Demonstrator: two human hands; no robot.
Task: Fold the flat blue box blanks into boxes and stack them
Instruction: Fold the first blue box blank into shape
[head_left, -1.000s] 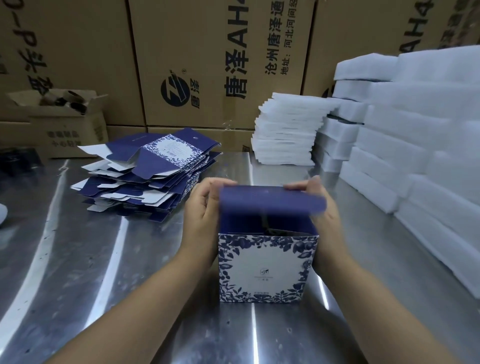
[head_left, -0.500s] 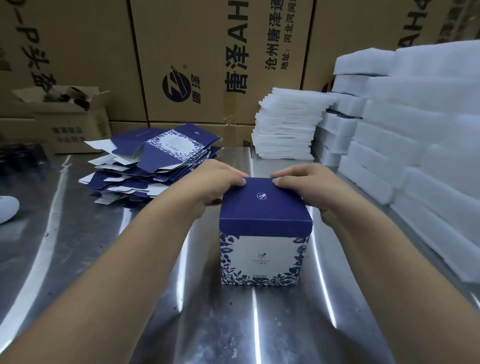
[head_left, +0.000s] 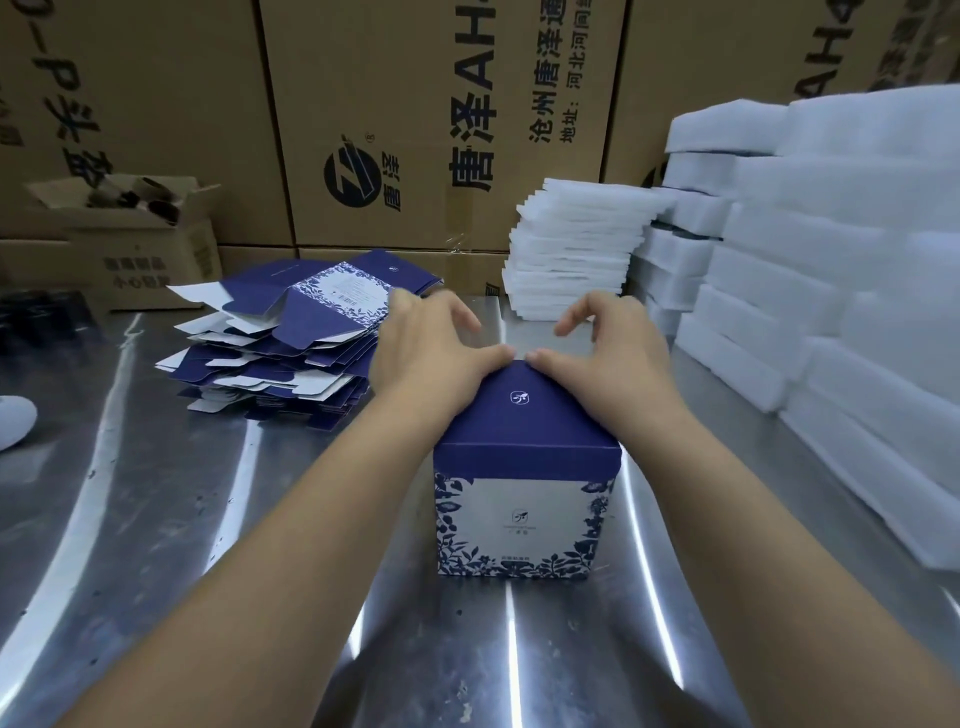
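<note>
The folded box (head_left: 524, 467) stands upright on the metal table (head_left: 156, 519), near the pile of flat blanks (head_left: 291, 343). The left hand (head_left: 431, 353) and right hand (head_left: 608, 353) press thumbs on its lid's far edge, fingers arched loose, clasping nothing.

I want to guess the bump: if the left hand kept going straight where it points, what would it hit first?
Probably the right hand: the left hand points away and rightward, their thumbs nearly touching on the blue box. Depth is unclear.
</note>
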